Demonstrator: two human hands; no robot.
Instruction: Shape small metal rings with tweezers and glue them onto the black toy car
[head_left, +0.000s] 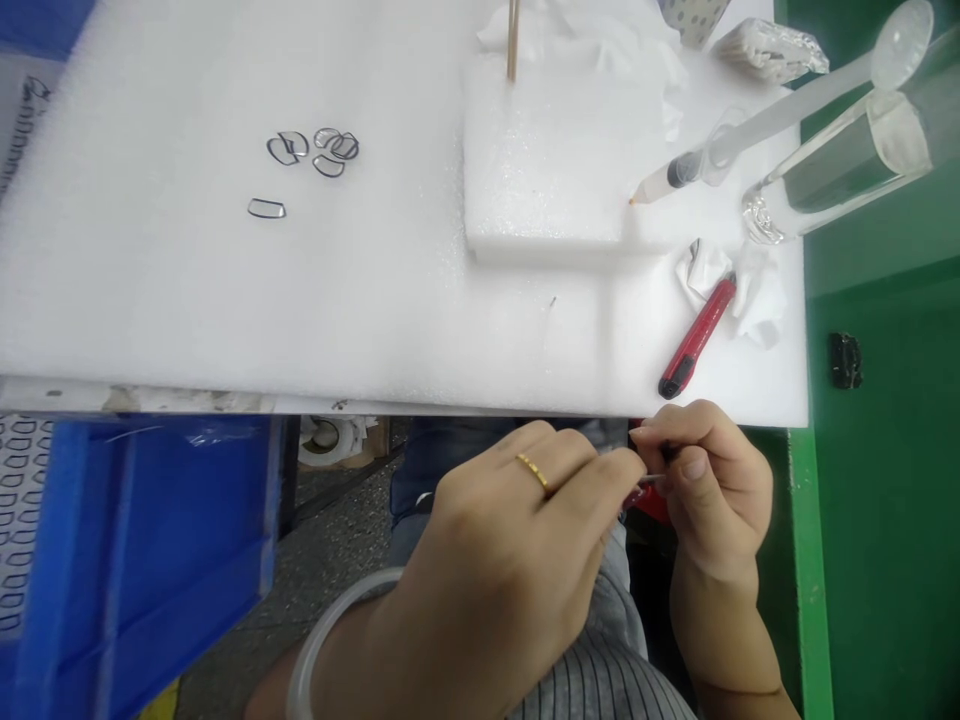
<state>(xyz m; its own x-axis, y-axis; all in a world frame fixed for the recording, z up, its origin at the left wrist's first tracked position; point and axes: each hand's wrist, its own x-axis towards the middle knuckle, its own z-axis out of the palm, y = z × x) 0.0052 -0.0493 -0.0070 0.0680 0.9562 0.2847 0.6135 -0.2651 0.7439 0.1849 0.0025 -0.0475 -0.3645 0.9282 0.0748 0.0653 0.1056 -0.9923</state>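
My left hand (517,540), with a gold ring and a clear bangle, is closed, its fingers bent down in front of the foam edge. Thumb and fingers of my right hand (712,500) pinch together just beside it. Between the fingertips shows a thin pale sliver (652,479); its kind is too small to tell, and my left fingers hide part of it. Just beyond both hands, a red utility knife (697,340) lies on the white foam sheet (375,300). Several small clear pieces with dark rims (328,166) lie farther off at the left.
A raised foam block (555,170) bears thin wooden sticks (513,40) and white cloth. At the right are a syringe (690,168), a glass of clear liquid (832,175) and crumpled tissue (759,295). A blue crate (187,520) stands below the left edge.
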